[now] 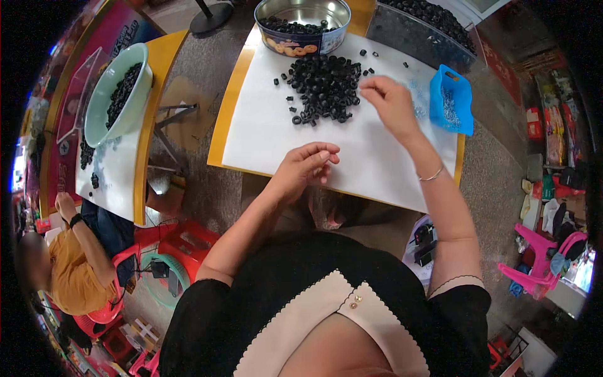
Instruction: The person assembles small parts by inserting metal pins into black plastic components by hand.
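A heap of small black cylindrical parts (pixel 323 88) lies on the white-topped table (pixel 264 138) in front of me. At the heap's right edge, my right hand (pixel 391 105) has thumb and fingertips drawn together; whatever they may hold is too small to make out. My left hand (pixel 306 164) hovers over the table's near edge, thumb pressed to curled fingers, and its contents are hidden. To the right sits a blue plastic bin (pixel 461 103) with small shiny pieces inside. A round metal tin (pixel 303 43) partly filled with black parts stands behind the heap.
A grey bin (pixel 408 41) full of black parts stands at the back right. On the left, another table (pixel 143 169) bears a pale green basin (pixel 143 81) of black parts. A person in a yellow shirt (pixel 81 270) sits beside it. A pink chair (pixel 537 267) stands far right.
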Available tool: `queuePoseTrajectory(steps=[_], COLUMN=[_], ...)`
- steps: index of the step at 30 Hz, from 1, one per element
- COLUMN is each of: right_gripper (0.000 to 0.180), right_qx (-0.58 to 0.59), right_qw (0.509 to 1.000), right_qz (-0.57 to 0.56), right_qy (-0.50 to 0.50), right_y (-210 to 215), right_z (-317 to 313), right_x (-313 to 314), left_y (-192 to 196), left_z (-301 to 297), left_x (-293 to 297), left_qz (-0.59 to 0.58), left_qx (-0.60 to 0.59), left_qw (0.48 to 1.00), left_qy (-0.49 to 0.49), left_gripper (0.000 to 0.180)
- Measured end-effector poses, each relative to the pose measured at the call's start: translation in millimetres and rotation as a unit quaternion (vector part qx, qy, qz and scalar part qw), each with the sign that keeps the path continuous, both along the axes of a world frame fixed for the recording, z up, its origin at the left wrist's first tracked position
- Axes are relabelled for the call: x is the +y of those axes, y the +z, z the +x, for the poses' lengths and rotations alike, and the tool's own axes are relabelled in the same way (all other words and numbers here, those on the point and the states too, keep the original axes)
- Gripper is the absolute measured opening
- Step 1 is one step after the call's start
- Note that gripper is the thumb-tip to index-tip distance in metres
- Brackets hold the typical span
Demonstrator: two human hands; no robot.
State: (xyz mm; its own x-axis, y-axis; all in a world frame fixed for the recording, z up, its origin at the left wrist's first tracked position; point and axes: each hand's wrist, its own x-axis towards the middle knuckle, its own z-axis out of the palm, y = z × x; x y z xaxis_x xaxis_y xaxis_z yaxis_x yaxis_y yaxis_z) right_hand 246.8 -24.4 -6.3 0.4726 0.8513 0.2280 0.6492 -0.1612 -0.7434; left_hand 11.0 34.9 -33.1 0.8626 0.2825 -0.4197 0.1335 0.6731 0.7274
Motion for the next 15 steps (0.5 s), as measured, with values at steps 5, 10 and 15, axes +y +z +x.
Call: queuePoseTrajectory(steps=[5,10,15], right_gripper=[0.016,0.022,0.022], right_qx=[-0.027,-0.108,0.017], right_qw=[0.997,0.991,0.995], right_qz=[0.033,0.044,0.034], right_qy=[-0.062,-0.07,-0.093], right_y=[-45.9,-57.0,-45.6], right_z=[-14.3,-21.1,-32.3], right_x=[-6.0,-5.3,-18.1], left_y=[-5.0,-4.6,-7.6], left_z=[-5.0,-6.0,-6.2], left_x=[-1.2,-4.6,-4.9], left_qz=[0.014,0.028,0.038], left_qx=[-0.007,-0.027,-0.025], left_qw=[1.0,0.999,0.999], left_qy=[0.012,0.008,0.009], left_gripper=[0.025,0.024,0.024])
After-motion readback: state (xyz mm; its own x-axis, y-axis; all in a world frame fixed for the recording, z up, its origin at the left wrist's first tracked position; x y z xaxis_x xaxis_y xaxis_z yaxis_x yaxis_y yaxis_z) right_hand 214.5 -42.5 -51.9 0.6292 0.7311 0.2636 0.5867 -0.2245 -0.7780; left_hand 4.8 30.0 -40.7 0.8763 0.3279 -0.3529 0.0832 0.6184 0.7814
